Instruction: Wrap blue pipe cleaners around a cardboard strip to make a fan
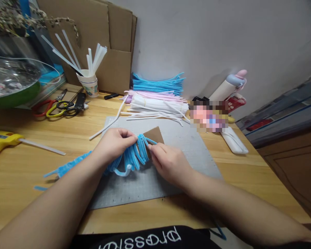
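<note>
Blue fuzzy pipe cleaners [133, 157] are wound in several side-by-side loops round a brown cardboard piece [154, 134], above the grey cutting mat [119, 195]. My left hand [120, 140] is closed in a pinch at the upper edge of the loops. Just to its right, my right hand [168, 160] grips a blue strand that runs from the top of the loops, close to the cardboard's right side. One loose pale-blue end curls out below the loops. My left forearm partly covers more blue pipe cleaner [74, 164] lying on the table.
Bundles of blue [158, 84] and white pipe cleaners [158, 104] lie at the back. To the left are scissors [59, 108], a cup of glue sticks [88, 84] and a yellow glue gun [3, 140]. A bottle [224, 90] and white case [234, 141] sit right.
</note>
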The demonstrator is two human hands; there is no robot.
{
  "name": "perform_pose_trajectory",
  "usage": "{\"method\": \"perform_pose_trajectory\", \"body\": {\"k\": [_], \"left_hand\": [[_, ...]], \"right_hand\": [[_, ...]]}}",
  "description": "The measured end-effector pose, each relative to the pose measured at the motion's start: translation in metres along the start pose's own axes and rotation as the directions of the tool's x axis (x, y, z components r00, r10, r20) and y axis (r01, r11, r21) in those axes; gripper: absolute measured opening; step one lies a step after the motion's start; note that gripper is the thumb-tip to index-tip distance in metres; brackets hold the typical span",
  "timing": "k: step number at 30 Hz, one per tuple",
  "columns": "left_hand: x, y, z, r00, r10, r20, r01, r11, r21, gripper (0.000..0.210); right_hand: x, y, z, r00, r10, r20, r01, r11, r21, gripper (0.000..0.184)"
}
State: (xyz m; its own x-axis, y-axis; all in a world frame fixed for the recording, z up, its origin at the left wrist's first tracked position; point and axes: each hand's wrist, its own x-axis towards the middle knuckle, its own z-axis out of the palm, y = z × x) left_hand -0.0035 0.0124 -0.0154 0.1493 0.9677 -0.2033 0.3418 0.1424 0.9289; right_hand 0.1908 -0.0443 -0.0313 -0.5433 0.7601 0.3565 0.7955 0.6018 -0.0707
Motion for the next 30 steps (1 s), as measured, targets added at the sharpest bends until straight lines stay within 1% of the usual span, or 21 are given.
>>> {"method": "perform_pose_trajectory", "body": {"k": [3, 6, 8, 10, 11, 12, 13, 15, 17, 18, 19, 20, 21, 22, 23, 25, 26, 27, 28, 29, 30], "left_hand": [[0.002, -0.001, -0.003, 0.998, 0.011, -0.067, -0.013, 1.0, -0.018, 0.026], [0.003, 0.001, -0.006, 0.996, -0.024, -0.087, 0.016, 0.996, -0.09, 0.028], [0.002, 0.004, -0.008, 0.995, -0.06, -0.082, 0.047, 0.987, -0.151, 0.027], [0.001, 0.006, -0.009, 0.993, -0.073, -0.092, 0.053, 0.977, -0.206, 0.025], [0.001, 0.007, -0.01, 0.993, -0.07, -0.099, 0.045, 0.972, -0.232, 0.025], [0.001, 0.008, -0.01, 0.993, -0.063, -0.101, 0.035, 0.965, -0.259, 0.024], [0.001, 0.009, -0.01, 0.994, -0.056, -0.098, 0.025, 0.956, -0.291, 0.024], [0.0, 0.009, -0.011, 0.996, -0.041, -0.081, 0.009, 0.933, -0.36, 0.024], [-0.001, 0.01, -0.013, 0.998, -0.031, -0.058, 0.004, 0.913, -0.407, 0.022], [-0.001, 0.01, -0.013, 0.999, -0.025, -0.046, 0.004, 0.908, -0.419, 0.022], [-0.002, 0.011, -0.014, 0.999, -0.02, -0.036, 0.003, 0.906, -0.423, 0.021], [-0.002, 0.012, -0.015, 1.0, -0.015, -0.027, 0.002, 0.908, -0.42, 0.021], [-0.003, 0.012, -0.016, 1.0, -0.011, -0.017, 0.003, 0.911, -0.412, 0.02], [-0.003, 0.013, -0.017, 1.0, -0.006, -0.004, 0.004, 0.915, -0.404, 0.02], [-0.004, 0.013, -0.018, 1.0, -0.002, 0.015, 0.007, 0.919, -0.394, 0.019], [-0.006, 0.014, -0.021, 0.998, -0.001, 0.069, 0.027, 0.93, -0.367, 0.019], [-0.007, 0.014, -0.022, 0.995, -0.006, 0.104, 0.042, 0.936, -0.349, 0.019], [-0.008, 0.014, -0.023, 0.99, -0.012, 0.144, 0.059, 0.943, -0.327, 0.02], [-0.01, 0.014, -0.024, 0.981, -0.018, 0.191, 0.076, 0.951, -0.301, 0.02], [-0.011, 0.015, -0.024, 0.97, -0.021, 0.241, 0.088, 0.958, -0.272, 0.02], [-0.013, 0.015, -0.024, 0.957, -0.019, 0.29, 0.093, 0.965, -0.244, 0.02]], "right_hand": [[-0.008, -0.001, 0.003, 1.0, 0.029, 0.008, -0.029, 0.992, 0.126, 0.027], [-0.012, -0.002, 0.001, 0.994, 0.093, 0.061, -0.105, 0.961, 0.255, 0.028], [-0.012, -0.002, -0.003, 0.981, 0.158, 0.113, -0.188, 0.916, 0.355, 0.025], [-0.009, -0.003, -0.007, 0.959, 0.234, 0.158, -0.282, 0.835, 0.473, 0.019], [-0.006, -0.003, -0.009, 0.944, 0.275, 0.184, -0.331, 0.773, 0.541, 0.016], [-0.004, -0.003, -0.011, 0.923, 0.318, 0.216, -0.382, 0.692, 0.613, 0.014], [-0.001, -0.002, -0.012, 0.896, 0.358, 0.264, -0.436, 0.59, 0.68, 0.012], [0.005, -0.001, -0.013, 0.819, 0.403, 0.409, -0.548, 0.337, 0.765, 0.014], [0.008, 0.002, -0.013, 0.741, 0.354, 0.57, -0.631, 0.079, 0.772, 0.019], [0.009, 0.004, -0.012, 0.718, 0.306, 0.625, -0.652, -0.018, 0.758, 0.022], [0.009, 0.005, -0.01, 0.709, 0.26, 0.655, -0.659, -0.086, 0.747, 0.024], [0.008, 0.007, -0.008, 0.712, 0.229, 0.664, -0.655, -0.123, 0.745, 0.026], [0.007, 0.008, -0.006, 0.72, 0.216, 0.66, -0.65, -0.124, 0.75, 0.026], [0.006, 0.01, -0.004, 0.73, 0.215, 0.649, -0.647, -0.09, 0.757, 0.026], [0.005, 0.011, -0.003, 0.742, 0.214, 0.635, -0.646, -0.024, 0.763, 0.024], [0.004, 0.013, -0.006, 0.782, 0.174, 0.598, -0.622, 0.155, 0.768, 0.018], [0.005, 0.014, -0.009, 0.804, 0.127, 0.58, -0.592, 0.247, 0.767, 0.014], [0.006, 0.015, -0.014, 0.816, 0.069, 0.573, -0.56, 0.336, 0.757, 0.011], [0.009, 0.016, -0.02, 0.815, 0.009, 0.579, -0.529, 0.415, 0.74, 0.01], [0.012, 0.018, -0.027, 0.79, -0.054, 0.611, -0.507, 0.503, 0.7, 0.01], [0.015, 0.019, -0.033, 0.743, -0.096, 0.662, -0.491, 0.594, 0.637, 0.011]]}}
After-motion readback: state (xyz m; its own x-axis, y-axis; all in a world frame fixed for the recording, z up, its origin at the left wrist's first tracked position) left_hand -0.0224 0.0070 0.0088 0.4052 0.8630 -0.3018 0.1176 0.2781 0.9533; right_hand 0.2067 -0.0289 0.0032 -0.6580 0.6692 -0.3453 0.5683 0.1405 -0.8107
